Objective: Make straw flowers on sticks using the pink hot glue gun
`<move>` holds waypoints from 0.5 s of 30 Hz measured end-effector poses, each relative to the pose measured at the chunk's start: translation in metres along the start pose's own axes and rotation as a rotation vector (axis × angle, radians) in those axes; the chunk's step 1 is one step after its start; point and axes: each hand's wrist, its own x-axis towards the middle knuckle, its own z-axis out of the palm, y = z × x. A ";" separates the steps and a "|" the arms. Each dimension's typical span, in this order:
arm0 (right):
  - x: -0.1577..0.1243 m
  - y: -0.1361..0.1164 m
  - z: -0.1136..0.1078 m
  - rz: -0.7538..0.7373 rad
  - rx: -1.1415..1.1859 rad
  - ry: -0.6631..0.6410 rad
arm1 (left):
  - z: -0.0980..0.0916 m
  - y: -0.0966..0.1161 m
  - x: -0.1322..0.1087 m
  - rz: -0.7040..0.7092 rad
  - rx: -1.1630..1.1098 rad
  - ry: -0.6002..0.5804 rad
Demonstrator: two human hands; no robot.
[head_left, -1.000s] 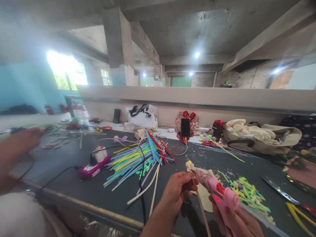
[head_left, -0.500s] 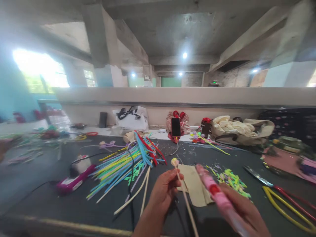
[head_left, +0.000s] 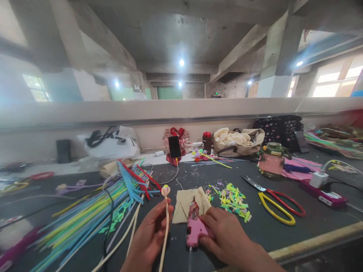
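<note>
Dark table [head_left: 261, 232] is crowded on both sides of me. Heap of coloured stems [head_left: 85, 223] lies left; swing my left elbow wide and I'd likely drag some along. Scissors [head_left: 266, 190] lie right, blades slightly apart, pointing far-left; a careless reach that way could nick me.

Right hand [head_left: 227, 234]: closed on the handle of the pink glue gun [head_left: 195, 230], which is down on its side at the near edge of the beige cloth [head_left: 181, 198]. Nozzle points far, over the cloth. If it's hot, dribble could mark the cloth, and a brush against it could burn my left fingers. Clear glue stick [head_left: 190, 258] pokes out near; bump it and the gun may twist.

Cut pieces [head_left: 232, 198] are loose just right of the cloth; a sleeve could scatter them.

Left hand [head_left: 150, 234]: pinching the pale stem [head_left: 165, 238] right under the small flower head [head_left: 165, 190], held upright left of the cloth. If the joint's glue is soft, squeezing or tilting could skew the head.
</note>
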 end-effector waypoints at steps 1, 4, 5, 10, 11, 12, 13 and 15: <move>0.000 0.004 -0.003 -0.001 0.024 0.031 | 0.000 -0.001 0.000 -0.013 0.000 0.000; 0.001 0.026 -0.022 0.032 0.085 0.144 | -0.001 -0.002 0.001 -0.041 0.009 -0.017; 0.001 0.038 -0.031 0.062 0.084 0.175 | -0.001 -0.002 0.001 -0.040 0.017 -0.023; 0.014 0.098 -0.064 0.189 -0.004 0.201 | 0.003 -0.001 -0.003 -0.043 0.047 0.023; 0.019 0.107 -0.065 0.191 -0.023 0.169 | 0.004 -0.001 -0.004 -0.051 0.050 0.038; 0.024 0.114 -0.064 0.186 -0.039 0.130 | 0.005 -0.001 -0.004 -0.056 0.054 0.050; 0.029 0.120 -0.062 0.176 -0.054 0.087 | 0.006 -0.001 -0.005 -0.059 0.057 0.055; 0.039 0.127 -0.055 0.153 -0.075 0.005 | 0.005 -0.002 -0.004 -0.052 0.069 0.059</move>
